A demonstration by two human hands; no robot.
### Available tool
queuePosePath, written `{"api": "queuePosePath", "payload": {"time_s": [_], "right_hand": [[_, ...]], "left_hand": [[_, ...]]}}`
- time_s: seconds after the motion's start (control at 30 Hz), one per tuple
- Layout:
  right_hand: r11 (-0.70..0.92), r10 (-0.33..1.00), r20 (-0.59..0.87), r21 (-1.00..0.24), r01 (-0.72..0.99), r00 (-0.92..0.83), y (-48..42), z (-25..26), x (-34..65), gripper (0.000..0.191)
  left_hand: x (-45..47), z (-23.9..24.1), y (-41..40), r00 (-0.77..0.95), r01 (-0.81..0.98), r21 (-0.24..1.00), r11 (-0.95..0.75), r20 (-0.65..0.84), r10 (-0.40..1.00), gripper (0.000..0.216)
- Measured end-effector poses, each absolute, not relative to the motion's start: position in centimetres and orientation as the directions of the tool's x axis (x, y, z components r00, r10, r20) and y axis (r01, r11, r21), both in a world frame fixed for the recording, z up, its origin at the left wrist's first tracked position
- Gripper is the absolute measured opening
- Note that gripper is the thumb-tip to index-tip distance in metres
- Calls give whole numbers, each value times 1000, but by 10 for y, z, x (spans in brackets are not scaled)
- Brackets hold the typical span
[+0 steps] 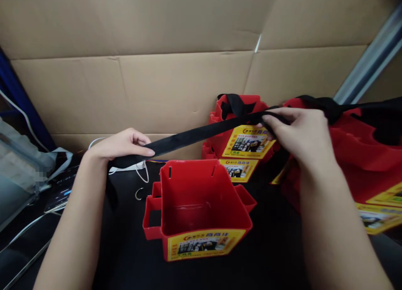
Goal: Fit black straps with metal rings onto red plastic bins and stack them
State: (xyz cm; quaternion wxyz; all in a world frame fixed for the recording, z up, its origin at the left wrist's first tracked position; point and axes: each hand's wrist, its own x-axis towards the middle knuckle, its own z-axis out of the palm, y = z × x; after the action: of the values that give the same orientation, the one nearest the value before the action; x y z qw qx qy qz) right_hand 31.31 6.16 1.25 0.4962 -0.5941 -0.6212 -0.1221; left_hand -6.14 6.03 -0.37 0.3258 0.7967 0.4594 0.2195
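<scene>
A long black webbing strap (201,134) is stretched taut between both hands above the table. My left hand (121,144) pinches its left end, and my right hand (298,130) grips it further right. Below the strap stands an open red plastic tool box (194,206) with side slots and a yellow label on its front, empty inside. Neither hand touches the box.
A stack of red boxes with black straps (238,135) stands behind, more red boxes (361,156) at the right. A cardboard wall (157,84) closes the back. A white face mask and cables (138,168) lie left on the black tabletop (276,248).
</scene>
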Motion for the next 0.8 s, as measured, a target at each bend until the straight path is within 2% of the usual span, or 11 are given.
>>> {"api": "queuePosePath", "payload": {"time_s": [0.1,0.17,0.23,0.3,0.37,0.43,0.47,0.53,0.6,0.73,0.8], "right_hand": [[151,620,743,-426,892,250,56,16,322,32],[148,700,696,-359,922,159,47,19,319,29],[284,761,647,-274,919,-42,36,20,305,30],[500,720,647,-233,834,-251,27,17,282,34],[657,636,681,-229,718,-364,23,9,255,40],[760,576,663,-220,611,-478,26,0,232,44],[785,565,641,-224,577,-519,30,-5,224,40],[781,589,601,-248,574,-541,39,-11,219,26],[727,640,591,-260,636,-491,47,-12,226,18],[559,711,624,-220,799,-325,53,-2,259,15],[452,755,604,-193,871,-258,52,3,271,12]], "left_hand": [[-67,-1,53,514,592,691,-415,73,855,17],[-60,1,49,482,575,700,-424,129,867,18],[-45,2,46,388,569,694,-441,247,888,20],[-23,2,45,334,595,617,-515,393,857,20],[1,-1,45,429,616,454,-643,491,758,16],[20,-4,44,560,593,287,-752,524,641,15],[26,-5,44,595,577,236,-782,534,601,15],[30,-7,44,587,579,213,-787,561,584,16],[23,-8,46,561,600,271,-752,528,638,15],[-6,-10,56,571,680,426,-597,204,795,15],[-18,-10,61,535,723,430,-540,146,832,16]]}}
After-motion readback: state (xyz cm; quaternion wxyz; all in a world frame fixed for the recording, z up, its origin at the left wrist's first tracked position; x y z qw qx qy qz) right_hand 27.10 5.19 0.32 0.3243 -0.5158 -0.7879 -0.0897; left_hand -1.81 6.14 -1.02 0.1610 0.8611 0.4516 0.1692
